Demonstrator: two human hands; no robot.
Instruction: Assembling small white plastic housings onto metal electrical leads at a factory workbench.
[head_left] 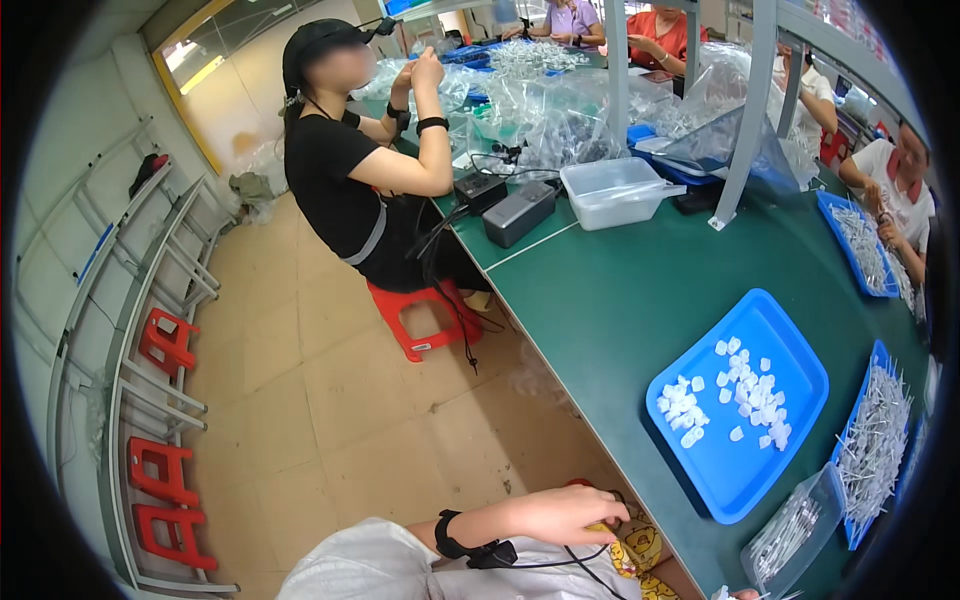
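My left hand [572,516] is low in front of me, over yellow patterned cloth [640,548] beside the table's near edge. Its fingers curl downward, and whatever they close around is hidden. A black band with a small device and cable circles that wrist. Of my right hand [746,595], only a sliver shows at the lower edge, beside a small white piece [722,593]; its fingers are hidden. Nearest to it stands a clear plastic box [822,522] of thin white sticks. Beyond lies a blue tray [720,482] with loose small white translucent caps [760,395].
More sticks fill a blue tray [857,530] at the right. Farther along the green table [570,300] are a white tub [612,208], black boxes [520,213], plastic bags and a metal post [748,130]. A co-worker sits on a red stool [425,335] at left; others work beyond.
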